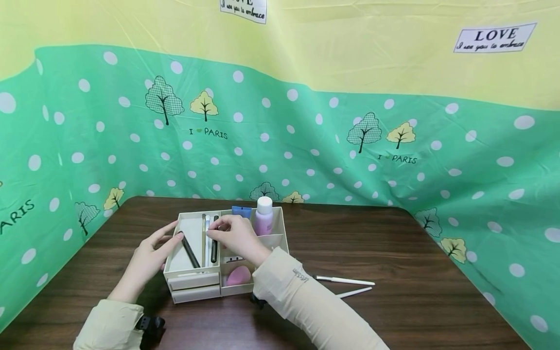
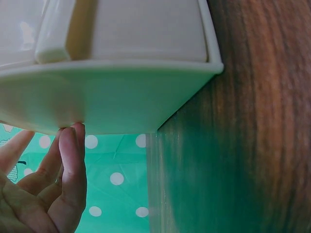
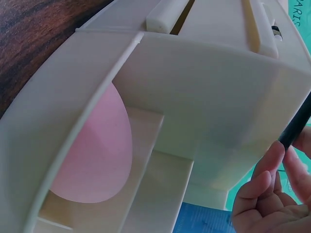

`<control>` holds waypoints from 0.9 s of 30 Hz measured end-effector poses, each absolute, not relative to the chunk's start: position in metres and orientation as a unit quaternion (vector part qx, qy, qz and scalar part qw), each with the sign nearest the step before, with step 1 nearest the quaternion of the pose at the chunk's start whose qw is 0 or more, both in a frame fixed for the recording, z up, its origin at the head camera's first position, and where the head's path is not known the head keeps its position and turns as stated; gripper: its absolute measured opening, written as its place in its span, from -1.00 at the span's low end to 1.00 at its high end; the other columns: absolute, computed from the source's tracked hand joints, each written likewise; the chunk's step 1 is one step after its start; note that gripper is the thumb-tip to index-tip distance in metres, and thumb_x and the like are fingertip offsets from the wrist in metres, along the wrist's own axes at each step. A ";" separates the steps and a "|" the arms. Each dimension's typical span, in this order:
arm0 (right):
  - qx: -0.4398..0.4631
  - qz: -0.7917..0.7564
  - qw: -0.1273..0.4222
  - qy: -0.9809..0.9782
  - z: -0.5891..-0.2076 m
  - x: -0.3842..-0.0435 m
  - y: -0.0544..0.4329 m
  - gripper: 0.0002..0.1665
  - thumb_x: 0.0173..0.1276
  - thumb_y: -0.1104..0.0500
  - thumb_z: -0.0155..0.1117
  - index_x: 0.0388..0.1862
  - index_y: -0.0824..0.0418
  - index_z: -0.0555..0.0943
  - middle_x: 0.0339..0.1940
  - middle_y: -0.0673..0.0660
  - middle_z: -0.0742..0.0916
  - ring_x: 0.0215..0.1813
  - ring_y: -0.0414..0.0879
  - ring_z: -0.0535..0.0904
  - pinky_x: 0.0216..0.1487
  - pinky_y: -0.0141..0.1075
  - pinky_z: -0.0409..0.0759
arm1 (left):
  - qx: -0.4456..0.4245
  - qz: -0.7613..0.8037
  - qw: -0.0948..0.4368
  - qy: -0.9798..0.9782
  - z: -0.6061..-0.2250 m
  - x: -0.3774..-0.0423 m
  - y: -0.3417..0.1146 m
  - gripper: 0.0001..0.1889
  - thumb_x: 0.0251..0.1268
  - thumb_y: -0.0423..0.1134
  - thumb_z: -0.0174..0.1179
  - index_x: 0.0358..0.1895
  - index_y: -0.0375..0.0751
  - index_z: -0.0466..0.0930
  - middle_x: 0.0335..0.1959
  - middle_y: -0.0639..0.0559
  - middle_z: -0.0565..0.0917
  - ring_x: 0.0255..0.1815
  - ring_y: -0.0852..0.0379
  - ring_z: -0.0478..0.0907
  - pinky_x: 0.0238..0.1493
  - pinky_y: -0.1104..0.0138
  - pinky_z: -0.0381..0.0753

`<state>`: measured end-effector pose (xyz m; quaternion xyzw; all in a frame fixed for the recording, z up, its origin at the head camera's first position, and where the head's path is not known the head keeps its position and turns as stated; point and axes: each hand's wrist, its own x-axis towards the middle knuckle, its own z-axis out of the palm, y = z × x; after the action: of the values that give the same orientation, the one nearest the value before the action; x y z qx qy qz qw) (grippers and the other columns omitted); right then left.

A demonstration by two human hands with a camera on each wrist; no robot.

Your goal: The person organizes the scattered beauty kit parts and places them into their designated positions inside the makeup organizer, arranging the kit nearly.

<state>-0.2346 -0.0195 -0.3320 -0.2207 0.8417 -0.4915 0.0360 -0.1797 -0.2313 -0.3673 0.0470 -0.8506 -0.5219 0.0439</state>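
A cream desktop organizer [image 1: 194,283] with drawers stands on the table. My left hand [image 1: 146,257] is at its left side, fingers touching the outer wall and the thumb at the rim, near the top end of a slanted black stick [image 1: 190,250]. Over the long tray, my right hand [image 1: 240,236] pinches a black pen-like stick [image 1: 214,250] between thumb and fingertips; in the right wrist view, part of this dark stick [image 3: 297,124] shows between the fingers. Beside it in the tray lie a thin gold-brown brush [image 1: 203,243] and a white stick [image 1: 207,248].
Right-hand compartments hold a pink makeup sponge [image 1: 238,275], a lilac bottle with a white cap [image 1: 263,221] and a blue tube [image 1: 241,211]. On the table to the right lie a white-handled brush [image 1: 350,281] and another white handle [image 1: 355,292]. A patterned cloth [image 1: 306,141] hangs behind.
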 end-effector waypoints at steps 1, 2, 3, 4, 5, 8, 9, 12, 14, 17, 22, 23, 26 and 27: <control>-0.222 -0.487 0.034 0.844 -0.332 -0.235 -0.020 -0.86 0.29 0.13 0.41 -0.23 0.15 0.73 -0.54 -0.05 0.64 -0.59 -0.18 0.57 -0.49 -0.47 0.51 | 0.047 -0.521 0.043 -0.851 -0.367 -0.180 -0.231 -0.30 0.46 0.17 0.05 0.54 -0.04 0.19 0.32 -0.43 0.43 -0.24 0.22 0.58 -0.36 0.33 0.64; -0.223 -0.486 0.032 0.845 -0.332 -0.235 -0.020 -0.87 0.28 0.13 0.41 -0.24 0.15 0.74 -0.57 -0.06 0.62 -0.61 -0.21 0.54 -0.50 -0.48 0.49 | 0.047 -0.520 0.043 -0.852 -0.367 -0.180 -0.231 -0.30 0.46 0.18 0.05 0.54 -0.03 0.19 0.32 -0.43 0.43 -0.24 0.21 0.57 -0.36 0.33 0.63; -0.224 -0.483 0.031 0.846 -0.332 -0.235 -0.020 -0.88 0.28 0.14 0.41 -0.25 0.15 0.74 -0.59 -0.07 0.61 -0.63 -0.25 0.51 -0.51 -0.48 0.47 | 0.047 -0.519 0.042 -0.853 -0.368 -0.180 -0.231 -0.30 0.46 0.18 0.05 0.54 -0.03 0.19 0.32 -0.42 0.43 -0.24 0.21 0.57 -0.37 0.33 0.63; -0.225 -0.482 0.030 0.846 -0.332 -0.235 -0.020 -0.89 0.28 0.15 0.41 -0.25 0.15 0.74 -0.60 -0.07 0.59 -0.64 -0.28 0.48 -0.51 -0.48 0.46 | 0.047 -0.518 0.043 -0.853 -0.368 -0.180 -0.231 -0.30 0.46 0.18 0.05 0.54 -0.03 0.19 0.32 -0.42 0.44 -0.24 0.21 0.57 -0.37 0.33 0.63; -0.226 -0.481 0.028 0.847 -0.333 -0.235 -0.020 -0.89 0.28 0.15 0.41 -0.26 0.15 0.73 -0.61 -0.08 0.58 -0.65 -0.29 0.47 -0.52 -0.49 0.44 | 0.047 -0.517 0.043 -0.854 -0.368 -0.180 -0.232 -0.30 0.46 0.18 0.05 0.54 -0.02 0.19 0.32 -0.42 0.44 -0.23 0.20 0.57 -0.37 0.33 0.62; -0.224 -0.484 0.028 0.846 -0.333 -0.235 -0.020 -0.89 0.27 0.16 0.41 -0.26 0.16 0.73 -0.62 -0.09 0.56 -0.65 -0.30 0.45 -0.52 -0.49 0.44 | 0.047 -0.517 0.043 -0.854 -0.368 -0.180 -0.232 -0.30 0.46 0.19 0.05 0.55 -0.02 0.19 0.32 -0.42 0.43 -0.22 0.20 0.57 -0.36 0.33 0.63; -0.224 -0.485 0.029 0.845 -0.333 -0.235 -0.020 -0.89 0.27 0.16 0.41 -0.26 0.17 0.73 -0.61 -0.08 0.56 -0.64 -0.31 0.45 -0.52 -0.49 0.44 | 0.047 -0.518 0.043 -0.853 -0.368 -0.180 -0.232 -0.30 0.46 0.18 0.05 0.55 -0.02 0.18 0.32 -0.42 0.43 -0.22 0.20 0.57 -0.36 0.33 0.63; -0.220 -0.497 0.031 0.839 -0.334 -0.234 -0.019 -0.88 0.27 0.16 0.42 -0.25 0.17 0.73 -0.59 -0.07 0.58 -0.63 -0.30 0.46 -0.50 -0.49 0.46 | 0.048 -0.519 0.042 -0.853 -0.368 -0.180 -0.231 -0.30 0.46 0.18 0.05 0.55 -0.02 0.18 0.33 -0.43 0.43 -0.21 0.19 0.58 -0.35 0.33 0.64; -0.218 -0.506 0.032 0.834 -0.333 -0.233 -0.018 -0.88 0.26 0.17 0.42 -0.25 0.17 0.73 -0.56 -0.06 0.59 -0.60 -0.28 0.48 -0.48 -0.47 0.50 | 0.048 -0.518 0.043 -0.853 -0.367 -0.180 -0.231 -0.30 0.46 0.18 0.05 0.55 -0.02 0.18 0.32 -0.43 0.43 -0.21 0.18 0.58 -0.35 0.33 0.64; -0.216 -0.526 0.035 0.822 -0.332 -0.231 -0.016 -0.88 0.26 0.19 0.42 -0.23 0.17 0.74 -0.51 -0.04 0.64 -0.55 -0.24 0.52 -0.41 -0.36 0.61 | 0.047 -0.518 0.045 -0.853 -0.367 -0.180 -0.231 -0.30 0.46 0.18 0.05 0.55 -0.03 0.18 0.32 -0.43 0.43 -0.19 0.17 0.59 -0.35 0.33 0.64; -0.218 -0.553 0.044 0.803 -0.330 -0.226 -0.009 -0.86 0.27 0.20 0.42 -0.21 0.22 0.74 -0.46 0.01 0.69 -0.55 -0.21 0.54 -0.29 -0.08 0.69 | 0.047 -0.520 0.045 -0.852 -0.367 -0.180 -0.231 -0.30 0.46 0.17 0.06 0.55 -0.04 0.18 0.32 -0.44 0.42 -0.14 0.12 0.61 -0.34 0.33 0.65; -0.220 -0.557 0.046 0.799 -0.330 -0.225 -0.007 -0.86 0.27 0.20 0.41 -0.21 0.22 0.74 -0.47 0.01 0.69 -0.55 -0.21 0.53 -0.30 -0.08 0.69 | 0.048 -0.520 0.045 -0.852 -0.367 -0.180 -0.231 -0.30 0.46 0.17 0.06 0.55 -0.04 0.18 0.32 -0.43 0.42 -0.14 0.11 0.61 -0.34 0.33 0.66; -0.228 -0.567 0.052 0.790 -0.328 -0.220 -0.002 -0.84 0.28 0.21 0.41 -0.20 0.26 0.73 -0.47 0.06 0.70 -0.55 -0.23 0.51 -0.31 -0.10 0.69 | 0.048 -0.519 0.046 -0.852 -0.367 -0.180 -0.231 -0.30 0.46 0.17 0.06 0.55 -0.04 0.18 0.32 -0.43 0.43 -0.14 0.11 0.61 -0.34 0.33 0.65; -0.232 -0.570 0.054 0.786 -0.327 -0.219 -0.001 -0.84 0.28 0.22 0.40 -0.20 0.28 0.73 -0.46 0.09 0.71 -0.56 -0.23 0.50 -0.31 -0.12 0.68 | 0.048 -0.519 0.047 -0.852 -0.368 -0.180 -0.231 -0.30 0.46 0.17 0.06 0.54 -0.03 0.19 0.32 -0.43 0.43 -0.14 0.12 0.61 -0.34 0.33 0.65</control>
<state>-0.2188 -0.0007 -0.3271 -0.2321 0.7861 -0.5703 0.0542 -0.1796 -0.2307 -0.3676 0.0483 -0.8523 -0.5187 0.0466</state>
